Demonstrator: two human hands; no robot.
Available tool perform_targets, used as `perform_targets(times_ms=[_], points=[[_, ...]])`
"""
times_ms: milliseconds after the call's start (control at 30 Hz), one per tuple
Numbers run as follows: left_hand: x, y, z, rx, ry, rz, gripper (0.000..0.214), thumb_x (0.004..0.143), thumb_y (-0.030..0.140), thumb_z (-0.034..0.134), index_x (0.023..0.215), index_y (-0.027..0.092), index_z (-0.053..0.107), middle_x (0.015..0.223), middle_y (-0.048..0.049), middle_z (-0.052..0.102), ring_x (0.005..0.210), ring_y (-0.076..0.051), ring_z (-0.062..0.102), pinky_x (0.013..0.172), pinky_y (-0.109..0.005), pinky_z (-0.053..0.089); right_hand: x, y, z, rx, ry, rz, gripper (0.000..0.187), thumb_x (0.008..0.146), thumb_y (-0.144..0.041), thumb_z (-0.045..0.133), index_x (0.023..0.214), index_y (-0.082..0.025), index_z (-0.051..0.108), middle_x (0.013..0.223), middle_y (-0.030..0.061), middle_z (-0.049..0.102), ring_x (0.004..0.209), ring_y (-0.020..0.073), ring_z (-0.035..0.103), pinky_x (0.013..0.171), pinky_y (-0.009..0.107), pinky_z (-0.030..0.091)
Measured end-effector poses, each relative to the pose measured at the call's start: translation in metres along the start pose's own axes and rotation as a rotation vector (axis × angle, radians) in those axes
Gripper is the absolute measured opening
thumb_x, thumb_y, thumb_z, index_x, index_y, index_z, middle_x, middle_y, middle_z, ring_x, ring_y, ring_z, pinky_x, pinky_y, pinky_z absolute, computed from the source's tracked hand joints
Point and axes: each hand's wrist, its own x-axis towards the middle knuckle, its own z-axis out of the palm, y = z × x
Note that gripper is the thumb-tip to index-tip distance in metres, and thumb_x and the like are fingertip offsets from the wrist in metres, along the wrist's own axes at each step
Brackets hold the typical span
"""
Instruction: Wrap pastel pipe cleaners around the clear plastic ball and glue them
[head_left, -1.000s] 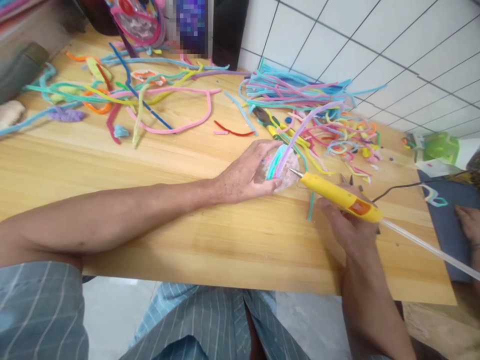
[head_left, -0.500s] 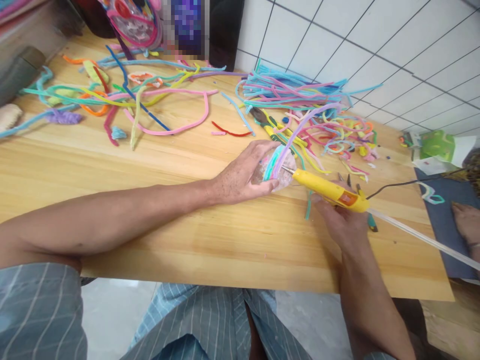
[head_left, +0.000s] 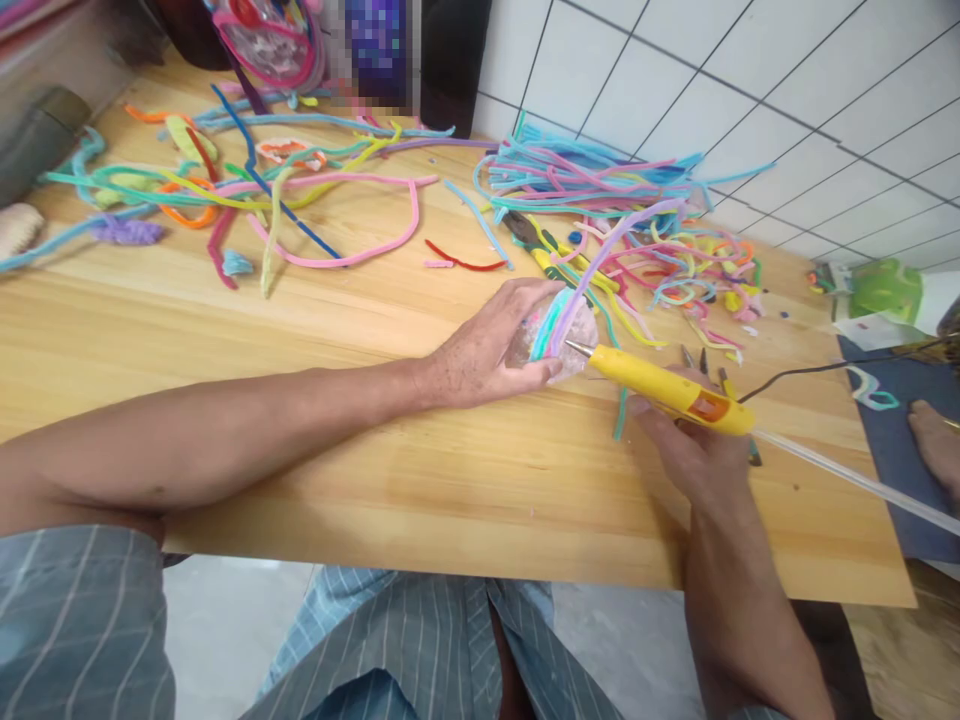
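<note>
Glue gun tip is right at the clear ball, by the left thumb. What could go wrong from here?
1. Burn: the glue gun nozzle meets the clear ball close to the left hand thumb, so hot glue could reach skin.
2. Snag: the black cord trails sideways from the right hand; a tug might pull the nozzle off its spot.
3. The lilac pipe cleaner sticks up off the ball and may spring loose.
</note>
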Motion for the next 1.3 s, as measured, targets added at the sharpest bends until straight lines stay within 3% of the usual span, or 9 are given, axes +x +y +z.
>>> perform_targets(times_ms=[333, 633, 833, 1300], points=[[0.0, -0.001, 0.001, 0.02, 0.028, 0.02, 0.084, 0.101, 0.067, 0.069, 0.166, 0.021, 0.045, 0.166, -0.0212, 0.057, 0.155, -0.038, 0.055, 0.133, -0.06, 0.047, -0.001, -0.005, -0.009, -0.073, -0.071, 0.035, 0.009, 0.098, -0.03, 0.082, 0.107, -0.031, 0.082, 0.088, -0.0003, 0.078, 0.069, 0.0195, 0.07, 0.054, 0.031, 0.055], [0.0, -0.002, 0.002, -0.001, 0.012, 0.002, 0.084, 0.099, 0.067, 0.07, 0.166, 0.022, 0.045, 0.166, -0.0208, 0.057, 0.155, -0.04, 0.055, 0.133, -0.064, 0.045, -0.002, -0.003, -0.006, -0.054, -0.02, -0.01, 0.017, 0.099, -0.027, 0.081, 0.115, -0.034, 0.08, 0.088, -0.0021, 0.076, 0.069, 0.019, 0.068, 0.058, 0.033, 0.056], [0.0, 0.002, 0.0, 0.022, 0.015, 0.013, 0.084, 0.102, 0.069, 0.067, 0.166, 0.021, 0.045, 0.167, -0.0213, 0.057, 0.156, -0.038, 0.055, 0.134, -0.061, 0.046, 0.0, -0.006, -0.007, -0.115, -0.071, -0.033, 0.012, 0.098, -0.029, 0.081, 0.11, -0.032, 0.081, 0.093, 0.0005, 0.08, 0.075, 0.0226, 0.073, 0.067, 0.038, 0.059], [0.0, 0.001, 0.0, 0.023, 0.007, 0.01, 0.084, 0.101, 0.066, 0.07, 0.167, 0.022, 0.044, 0.166, -0.0208, 0.057, 0.155, -0.038, 0.055, 0.133, -0.062, 0.047, -0.004, -0.004, -0.01, -0.123, -0.007, -0.042, 0.021, 0.099, -0.027, 0.082, 0.117, -0.038, 0.081, 0.095, -0.0008, 0.08, 0.076, 0.0226, 0.072, 0.068, 0.039, 0.057]])
